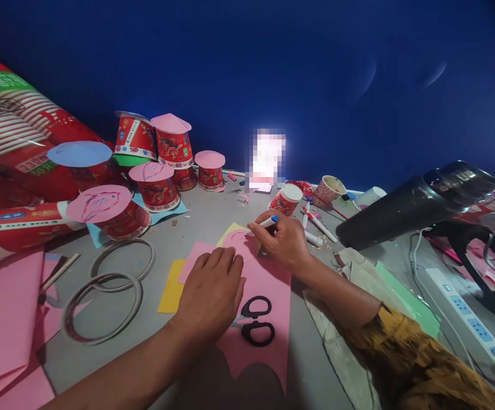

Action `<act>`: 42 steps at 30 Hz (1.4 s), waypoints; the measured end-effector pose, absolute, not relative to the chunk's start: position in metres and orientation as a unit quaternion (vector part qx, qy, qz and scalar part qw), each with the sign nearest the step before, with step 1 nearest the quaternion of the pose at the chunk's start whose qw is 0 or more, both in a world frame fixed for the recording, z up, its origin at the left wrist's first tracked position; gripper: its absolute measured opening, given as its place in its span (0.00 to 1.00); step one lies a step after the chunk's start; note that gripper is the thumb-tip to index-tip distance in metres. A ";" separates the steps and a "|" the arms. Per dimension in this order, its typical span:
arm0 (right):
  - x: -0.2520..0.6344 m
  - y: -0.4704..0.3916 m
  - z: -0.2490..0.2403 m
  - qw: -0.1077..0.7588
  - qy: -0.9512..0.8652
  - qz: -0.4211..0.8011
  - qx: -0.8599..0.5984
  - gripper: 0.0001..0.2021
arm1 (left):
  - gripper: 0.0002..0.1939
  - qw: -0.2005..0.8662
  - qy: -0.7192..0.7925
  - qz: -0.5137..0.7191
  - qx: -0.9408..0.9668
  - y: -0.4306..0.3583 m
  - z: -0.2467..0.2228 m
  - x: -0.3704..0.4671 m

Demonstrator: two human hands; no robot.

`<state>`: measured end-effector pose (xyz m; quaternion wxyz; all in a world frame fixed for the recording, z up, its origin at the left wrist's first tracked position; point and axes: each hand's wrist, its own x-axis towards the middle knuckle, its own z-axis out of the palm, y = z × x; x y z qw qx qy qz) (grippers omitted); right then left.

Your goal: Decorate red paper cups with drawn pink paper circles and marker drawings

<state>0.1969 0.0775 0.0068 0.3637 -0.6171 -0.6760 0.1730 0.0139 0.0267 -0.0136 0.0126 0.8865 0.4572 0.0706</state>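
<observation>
My right hand [282,244] pinches a white marker [265,222] with a blue end. Its tip is at a rounded pink paper piece [235,242] that bears some drawn lines. My left hand [213,279] lies flat over pink paper, fingers stretched out, close to that piece. Beneath both is a larger pink sheet [275,296] with scalloped cutouts along its near edge. Black-handled scissors [258,322] rest on it, their blades partly hidden by my left hand. Yellow paper [173,287] shows at the left.
Red paper cups with paper-disc tops [153,185] stand at the left. Two tape rings [102,307] lie nearer. Behind my hands are a lit phone [267,159] and a red cup [285,199]. A black tumbler [401,205], cloth [337,324] and power strip [461,307] are on the right.
</observation>
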 end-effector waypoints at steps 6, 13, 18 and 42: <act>0.199 0.077 0.007 0.364 -0.677 0.159 -0.619 0.10 | 0.13 0.005 0.454 0.079 0.887 0.026 -0.014 0.014; 0.200 0.077 0.009 0.345 -0.674 0.143 -0.638 0.10 | 0.14 0.009 0.455 0.071 0.888 0.026 -0.013 0.014; 0.201 0.076 0.011 0.345 -0.674 0.154 -0.635 0.10 | 0.14 0.012 0.456 0.070 0.887 0.026 -0.013 0.013; 0.200 0.079 0.007 0.381 -0.681 0.152 -0.607 0.10 | 0.13 0.017 0.456 0.079 0.886 0.026 -0.012 0.014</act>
